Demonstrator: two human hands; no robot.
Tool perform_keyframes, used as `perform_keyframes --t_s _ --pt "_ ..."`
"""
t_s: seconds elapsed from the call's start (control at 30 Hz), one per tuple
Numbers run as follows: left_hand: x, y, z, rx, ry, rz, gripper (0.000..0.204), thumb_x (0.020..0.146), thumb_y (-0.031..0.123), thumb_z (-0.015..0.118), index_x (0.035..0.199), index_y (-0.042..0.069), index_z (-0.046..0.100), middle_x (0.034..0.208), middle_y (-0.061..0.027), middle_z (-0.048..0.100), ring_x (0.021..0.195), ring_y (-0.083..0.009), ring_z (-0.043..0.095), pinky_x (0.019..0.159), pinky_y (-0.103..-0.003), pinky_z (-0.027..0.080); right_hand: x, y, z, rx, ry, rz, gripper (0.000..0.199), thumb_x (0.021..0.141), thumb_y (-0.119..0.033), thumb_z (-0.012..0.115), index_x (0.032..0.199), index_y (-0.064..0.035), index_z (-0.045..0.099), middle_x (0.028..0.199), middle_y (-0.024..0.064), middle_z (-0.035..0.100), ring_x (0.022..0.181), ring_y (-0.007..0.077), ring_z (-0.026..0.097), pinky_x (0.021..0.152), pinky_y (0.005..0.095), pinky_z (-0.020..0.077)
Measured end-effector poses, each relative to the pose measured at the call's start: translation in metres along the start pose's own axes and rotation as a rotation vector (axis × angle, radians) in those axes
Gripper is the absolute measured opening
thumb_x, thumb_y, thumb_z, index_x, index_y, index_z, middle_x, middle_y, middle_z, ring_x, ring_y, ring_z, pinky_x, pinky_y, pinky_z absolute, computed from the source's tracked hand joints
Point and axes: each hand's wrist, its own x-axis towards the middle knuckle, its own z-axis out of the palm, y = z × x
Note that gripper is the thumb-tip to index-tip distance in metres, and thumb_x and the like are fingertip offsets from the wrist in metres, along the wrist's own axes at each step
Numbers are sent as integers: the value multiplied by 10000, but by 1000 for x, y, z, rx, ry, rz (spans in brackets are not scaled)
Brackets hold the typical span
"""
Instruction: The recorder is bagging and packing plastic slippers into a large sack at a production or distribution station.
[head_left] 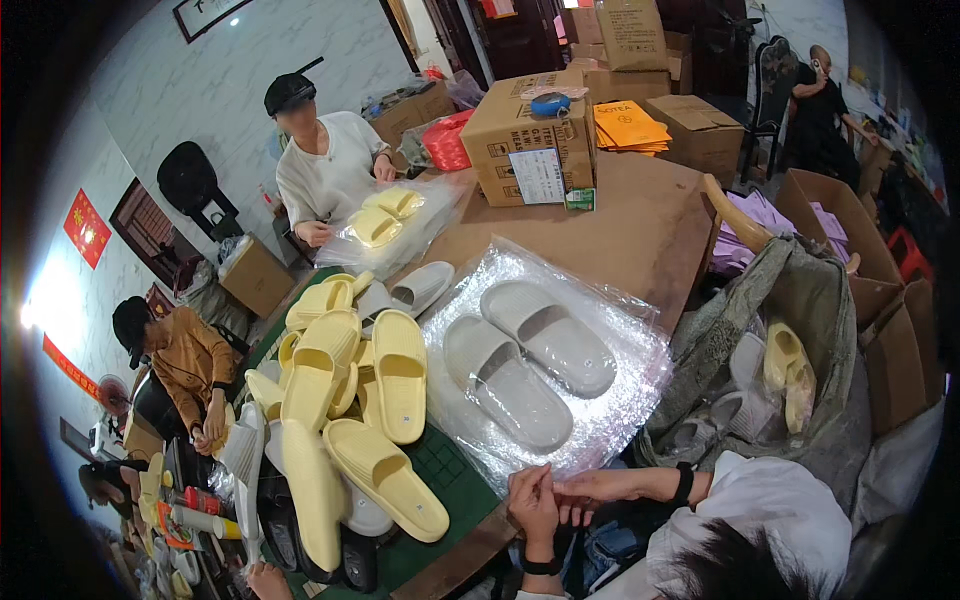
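Note:
My left hand (pixel 535 505) comes up from the lower edge, fingers curled together, a dark band round its wrist. My right hand (pixel 583 490) reaches in from the right and meets it, fingers bent and partly hidden. Anything small between them is too hard to make out. Just beyond both hands lies a stack of see-through plastic bags (pixel 622 412) on the table. On it rest two grey slippers (pixel 512 398) side by side, toes toward the upper left, apparently under a layer of film. Left of them is a heap of pale yellow slippers (pixel 400 375).
A sack (pixel 680 405) holding bagged slippers stands at the right. On the far table are a carton (pixel 530 135) and orange sheets (pixel 630 125). Across it a person in white (pixel 330 165) handles bagged yellow slippers; another in orange-brown (pixel 195 360) works left. Someone else's hand (pixel 267 580) shows at lower left.

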Motion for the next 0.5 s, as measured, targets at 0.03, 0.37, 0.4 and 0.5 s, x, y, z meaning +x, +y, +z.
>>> perform_keyframes --t_s 0.03,0.37,0.4,0.5 --pt "1 -2 -1 59 -8 79 127 785 -70 615 896 -37 664 896 -99 587 834 -190 554 729 -274 462 1 1 -1 0 1 0 597 926 -563 409 1041 -7 596 929 91 621 828 164 603 714 280 511" --pt "-2 -12 -2 105 -65 212 116 689 -52 646 800 -17 657 824 -105 626 842 -255 544 765 -336 448 5 -6 5 104 380 -239 493 901 -523 512 1002 -47 592 854 50 626 744 110 605 577 222 482" --pt "-1 -10 -2 104 -65 212 116 689 -52 646 800 -17 657 824 -105 626 842 -255 544 765 -336 448 6 -6 4 157 389 -217 492 897 -521 521 1005 -46 594 849 48 627 735 108 605 564 219 478" --pt "4 -2 -1 110 -85 225 84 683 -28 664 763 -3 670 807 -98 627 838 -255 544 756 -334 447 8 -7 -1 251 412 -172 480 901 -504 526 1012 -43 600 833 43 629 728 105 607 544 216 472"
